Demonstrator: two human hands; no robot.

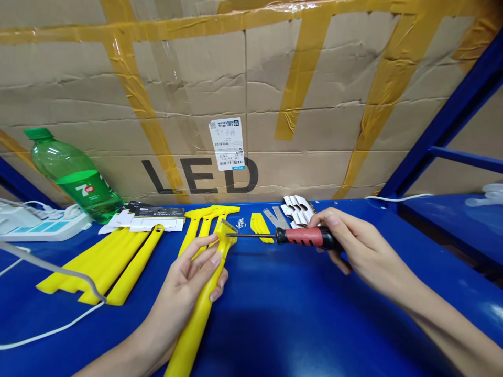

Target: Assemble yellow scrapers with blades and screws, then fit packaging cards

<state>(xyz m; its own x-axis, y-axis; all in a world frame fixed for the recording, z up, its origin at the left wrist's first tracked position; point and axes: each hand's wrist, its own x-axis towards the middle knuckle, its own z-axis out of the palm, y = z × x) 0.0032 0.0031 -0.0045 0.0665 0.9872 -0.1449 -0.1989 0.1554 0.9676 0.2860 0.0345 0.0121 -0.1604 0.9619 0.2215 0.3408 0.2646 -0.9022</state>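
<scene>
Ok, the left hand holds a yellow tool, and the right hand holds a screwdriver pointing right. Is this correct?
No: in the head view, the screwdriver in the right hand points left, toward the yellow tool in the left hand.

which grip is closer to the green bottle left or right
Left. The left grip, around the yellow tool, is in front and to the right of the green bottle; the right grip, on the screwdriver, is farther off to the right.
</scene>
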